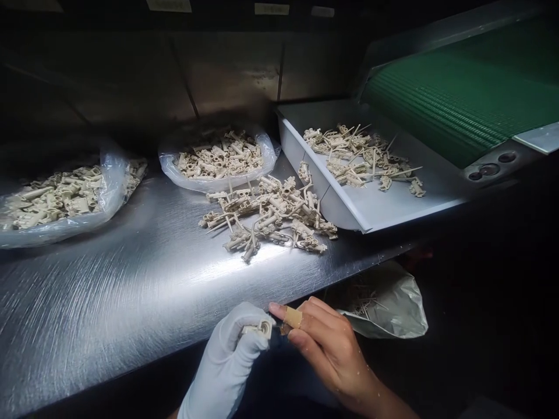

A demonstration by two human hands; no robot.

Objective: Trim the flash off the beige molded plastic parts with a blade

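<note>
In the head view, my left hand (229, 355), in a white glove, pinches a small beige plastic part (264, 329) with a round opening facing right. My right hand (325, 343) is bare, with a tan bandage (293, 317) around one finger. Its fingers are closed close beside the part, around something thin and dark that is mostly hidden. Beyond both hands, a loose pile of similar beige plastic parts (275, 215), some with thin sticks attached, lies on the metal table (131, 285).
Two clear plastic bags (116, 186) (209, 185) of beige parts stand at the left and back. A white tray (323, 180) holds more parts beneath a green conveyor belt (471, 87). Below the table edge, an open bag (399, 308) contains thin scraps.
</note>
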